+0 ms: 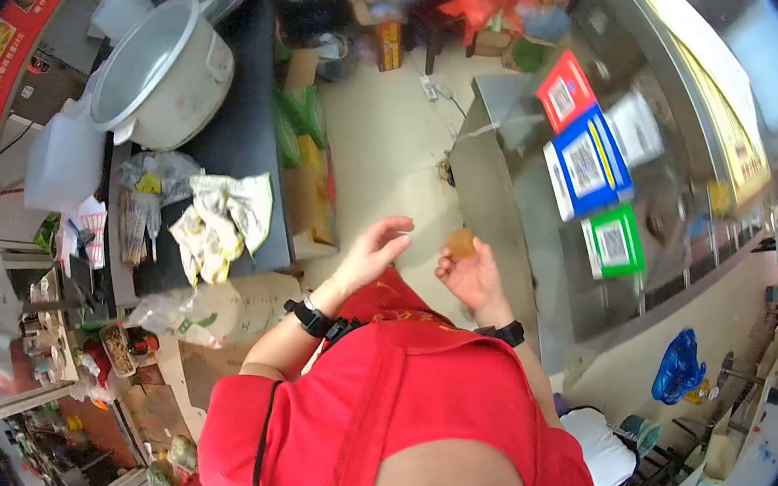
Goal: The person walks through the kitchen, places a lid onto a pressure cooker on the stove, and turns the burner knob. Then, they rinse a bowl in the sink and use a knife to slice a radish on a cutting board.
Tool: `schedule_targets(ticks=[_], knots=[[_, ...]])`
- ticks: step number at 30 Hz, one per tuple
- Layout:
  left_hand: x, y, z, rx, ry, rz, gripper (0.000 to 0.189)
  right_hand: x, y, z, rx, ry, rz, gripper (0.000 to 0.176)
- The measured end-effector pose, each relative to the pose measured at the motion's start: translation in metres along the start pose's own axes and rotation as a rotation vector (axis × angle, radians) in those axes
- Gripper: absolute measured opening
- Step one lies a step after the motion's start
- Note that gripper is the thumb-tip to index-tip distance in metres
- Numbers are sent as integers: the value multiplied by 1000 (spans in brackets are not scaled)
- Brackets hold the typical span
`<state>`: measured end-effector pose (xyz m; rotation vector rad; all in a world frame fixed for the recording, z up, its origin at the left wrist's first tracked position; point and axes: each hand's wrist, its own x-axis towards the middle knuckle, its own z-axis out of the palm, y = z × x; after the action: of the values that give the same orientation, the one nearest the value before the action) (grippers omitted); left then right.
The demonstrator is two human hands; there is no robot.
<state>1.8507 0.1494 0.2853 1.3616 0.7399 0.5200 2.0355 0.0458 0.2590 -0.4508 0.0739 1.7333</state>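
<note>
My left hand is raised in front of the red apron, its fingers apart and curved, with nothing seen between them. To the right of it, my right hand pinches a small brown piece between thumb and fingers. The two hands are apart, above the pale floor. Both wrists wear dark bands. What the brown piece is cannot be made out.
A dark counter at left bears a large pot and crumpled cloths. At right, a metal counter holds red, blue and green code cards. Boxes stand beside the left counter.
</note>
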Motion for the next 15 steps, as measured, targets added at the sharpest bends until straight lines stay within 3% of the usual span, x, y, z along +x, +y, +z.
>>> schedule_targets(ticks=[7,15], knots=[[114,26,-107,-200,276,-107,23,128,-73,65,62,40,-92,33],[260,64,-167,-283,302,-97,19,227,-147,89,66,-16,-241,35]])
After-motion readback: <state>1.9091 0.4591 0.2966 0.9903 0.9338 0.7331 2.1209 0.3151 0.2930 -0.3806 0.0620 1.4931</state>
